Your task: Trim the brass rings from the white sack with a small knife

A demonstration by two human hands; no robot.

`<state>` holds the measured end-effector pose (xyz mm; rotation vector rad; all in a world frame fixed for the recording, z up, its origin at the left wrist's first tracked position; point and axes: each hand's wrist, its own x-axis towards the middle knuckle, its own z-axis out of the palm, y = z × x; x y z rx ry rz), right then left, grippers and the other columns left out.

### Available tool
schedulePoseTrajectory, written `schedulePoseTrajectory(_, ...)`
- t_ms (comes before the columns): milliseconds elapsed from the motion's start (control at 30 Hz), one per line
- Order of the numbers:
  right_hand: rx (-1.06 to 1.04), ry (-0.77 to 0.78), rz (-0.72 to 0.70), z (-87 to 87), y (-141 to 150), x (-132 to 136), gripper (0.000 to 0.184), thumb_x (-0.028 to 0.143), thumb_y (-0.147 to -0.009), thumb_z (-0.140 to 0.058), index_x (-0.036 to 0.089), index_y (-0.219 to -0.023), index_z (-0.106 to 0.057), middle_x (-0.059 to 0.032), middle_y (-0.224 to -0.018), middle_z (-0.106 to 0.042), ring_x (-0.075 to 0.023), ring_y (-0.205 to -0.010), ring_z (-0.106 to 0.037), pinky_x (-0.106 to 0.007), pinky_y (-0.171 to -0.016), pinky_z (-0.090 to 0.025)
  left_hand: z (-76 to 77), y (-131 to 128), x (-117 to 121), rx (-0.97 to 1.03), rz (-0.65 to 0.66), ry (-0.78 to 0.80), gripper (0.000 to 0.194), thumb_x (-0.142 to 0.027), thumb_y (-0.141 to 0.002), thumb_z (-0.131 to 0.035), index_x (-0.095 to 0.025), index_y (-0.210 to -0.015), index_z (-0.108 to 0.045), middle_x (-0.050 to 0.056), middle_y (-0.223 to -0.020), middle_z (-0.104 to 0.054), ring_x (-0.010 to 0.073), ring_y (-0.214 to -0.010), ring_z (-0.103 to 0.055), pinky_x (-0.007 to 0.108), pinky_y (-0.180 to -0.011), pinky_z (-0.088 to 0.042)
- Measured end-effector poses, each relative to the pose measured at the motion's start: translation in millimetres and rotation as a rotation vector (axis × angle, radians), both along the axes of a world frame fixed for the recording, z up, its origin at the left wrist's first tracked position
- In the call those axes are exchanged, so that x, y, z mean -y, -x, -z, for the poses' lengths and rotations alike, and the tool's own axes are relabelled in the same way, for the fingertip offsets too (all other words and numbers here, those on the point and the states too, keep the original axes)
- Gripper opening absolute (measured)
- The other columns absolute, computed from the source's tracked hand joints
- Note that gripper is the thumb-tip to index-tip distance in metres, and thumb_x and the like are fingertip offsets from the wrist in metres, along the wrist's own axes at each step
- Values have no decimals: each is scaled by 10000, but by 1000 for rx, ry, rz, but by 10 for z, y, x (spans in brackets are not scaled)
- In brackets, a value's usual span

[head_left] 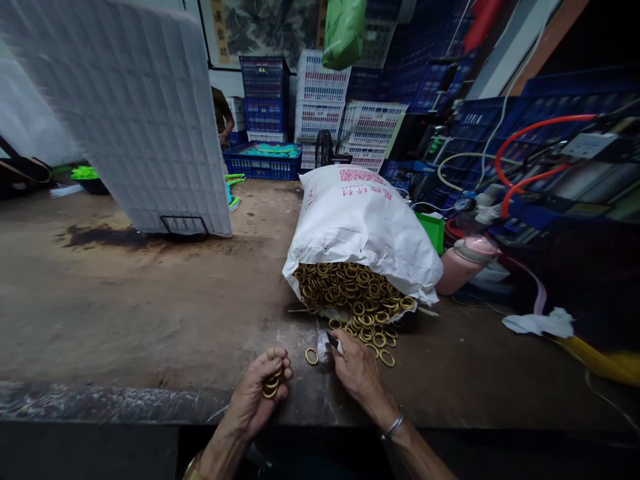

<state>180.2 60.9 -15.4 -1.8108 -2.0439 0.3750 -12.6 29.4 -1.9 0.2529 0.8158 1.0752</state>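
Note:
My left hand [263, 387] is closed around several brass-coloured rings [271, 385], just above the front part of the table. In my right hand [359, 371], the fingers are closed on a small knife-like tool [334, 342] with a dark pointed tip; most of it is hidden by the fingers. One loose ring [311, 357] lies on the table between the hands. Beyond my right hand, a white woven sack [360, 220] lies on its side with its mouth towards me. A heap of rings [355, 287] fills the mouth and spills onto the tabletop.
A tall white ribbed panel [165, 127] stands on the wooden table [125, 313] at the left. Right of the sack are a pink bottle [465, 263] and red hoses [510, 173]. Stacked crates [323, 83] rise at the back, with a person's arm [225, 120] beside the panel.

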Motion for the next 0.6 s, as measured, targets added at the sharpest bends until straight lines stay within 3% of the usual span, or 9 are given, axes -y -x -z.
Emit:
schedulePoseTrajectory(133,76,13,-59,-21,68,43,129,242,-814,-476,217,-914,-554,-27,-894,-625,-180,-807,-563,-252,-672,-345,-6,-28,-12,-34,-24,-16,244,-241,-626,-715,-138,-790,-565,-42,-610,-480,43,-480,-453,130,-369,-314)
schedulePoseTrajectory(233,137,45,-79,-62,190,95,132,314,-820,-488,222,-894,-545,-32,-903,-603,-184,-807,-548,-261,-656,-335,10,-67,11,-111,-32,-31,279,-344,-653,-691,-135,-773,-552,-69,-546,-423,22,-410,-371,129,-344,-253)
schedulePoseTrajectory(367,166,70,-83,-94,298,120,138,246,-804,-490,238,-934,-536,-33,-948,-578,-195,-853,-524,-282,-682,-333,36,-90,49,-237,-29,-45,338,-402,-620,-704,-160,-775,-526,-83,-512,-416,23,-387,-349,131,-341,-223)
schedulePoseTrajectory(600,192,9,-113,-59,341,163,344,159,-768,-448,185,-1111,-464,-89,-1066,-546,-220,-853,-512,-338,-738,-359,157,-124,30,-500,31,-36,461,-507,-560,-696,-189,-843,-520,-90,-471,-446,44,-360,-377,139,-344,-267)
